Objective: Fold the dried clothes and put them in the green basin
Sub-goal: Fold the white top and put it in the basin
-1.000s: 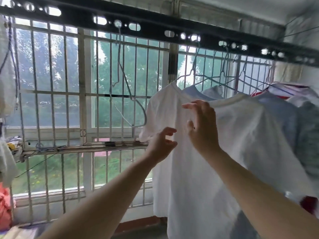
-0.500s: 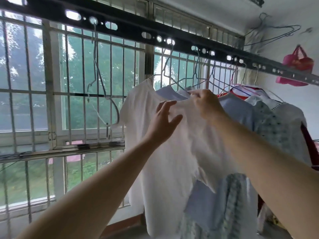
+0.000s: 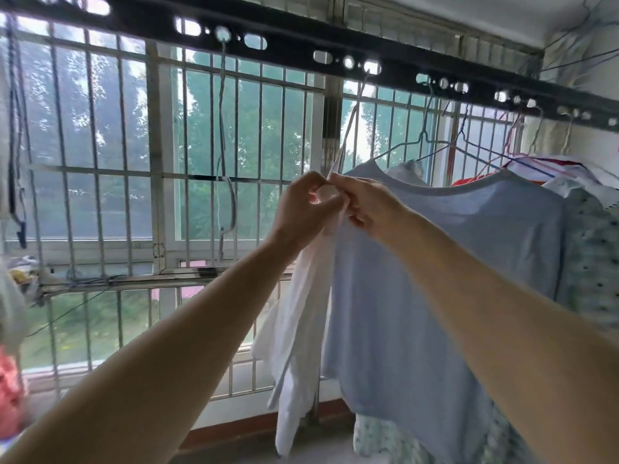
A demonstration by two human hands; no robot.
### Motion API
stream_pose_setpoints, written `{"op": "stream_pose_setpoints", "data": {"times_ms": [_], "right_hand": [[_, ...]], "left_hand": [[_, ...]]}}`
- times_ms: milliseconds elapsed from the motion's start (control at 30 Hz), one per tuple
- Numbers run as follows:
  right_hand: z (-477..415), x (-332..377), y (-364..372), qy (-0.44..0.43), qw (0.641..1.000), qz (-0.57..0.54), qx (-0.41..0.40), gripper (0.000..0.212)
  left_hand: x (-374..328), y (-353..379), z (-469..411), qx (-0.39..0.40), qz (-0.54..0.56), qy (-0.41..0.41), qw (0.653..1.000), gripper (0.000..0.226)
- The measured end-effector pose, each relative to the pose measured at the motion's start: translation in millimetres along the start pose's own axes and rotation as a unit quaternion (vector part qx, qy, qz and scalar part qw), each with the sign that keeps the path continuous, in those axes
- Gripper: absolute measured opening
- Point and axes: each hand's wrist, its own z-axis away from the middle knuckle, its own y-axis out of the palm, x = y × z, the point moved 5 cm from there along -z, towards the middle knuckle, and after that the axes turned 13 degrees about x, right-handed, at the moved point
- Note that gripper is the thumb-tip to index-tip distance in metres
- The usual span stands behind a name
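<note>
A white T-shirt (image 3: 298,349) hangs bunched into a narrow strip from its wire hanger (image 3: 348,128), which hooks into the black drying rail (image 3: 294,41). My left hand (image 3: 301,209) and my right hand (image 3: 368,205) meet at the shirt's top, and both pinch the gathered white cloth just under the hanger's neck. Right behind it a pale blue T-shirt (image 3: 435,262) hangs spread on its own hanger. The green basin is not in view.
More clothes hang on the rail to the right, among them a green patterned garment (image 3: 593,262). An empty wire hanger (image 3: 224,182) dangles at the left. Barred windows (image 3: 100,169) stand behind. Pink cloth (image 3: 10,393) lies at the lower left.
The white T-shirt was spread wide on its hanger; now it is gathered into a narrow strip. Both hands have closed together at its top, uncovering the pale blue T-shirt behind.
</note>
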Motion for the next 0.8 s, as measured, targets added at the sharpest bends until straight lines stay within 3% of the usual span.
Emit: {"op": "stream_pose_setpoints", "data": {"times_ms": [333,500,600,667,800], "right_hand": [[-28,-3,28,-0.071,0.996,0.03,-0.052,0.022],[-34,-1,41,-0.097,0.992,0.009,-0.075,0.024],[-30,8,48,-0.131,0.989,-0.01,-0.072,0.026],[-26,13,56,-0.144,0.987,-0.05,-0.048,0.037],[-20,12,57,-0.159,0.982,-0.101,-0.02,0.079]], "left_hand": [[19,-36,35,-0.018,-0.186,0.08,0.979,0.011],[34,-46,59,-0.075,-0.215,0.117,0.967,0.019],[47,-49,65,-0.101,-0.218,0.092,0.966,0.023],[55,-52,64,-0.125,-0.2,0.051,0.97,0.023],[65,-49,47,-0.143,-0.171,-0.004,0.975,0.02]]}}
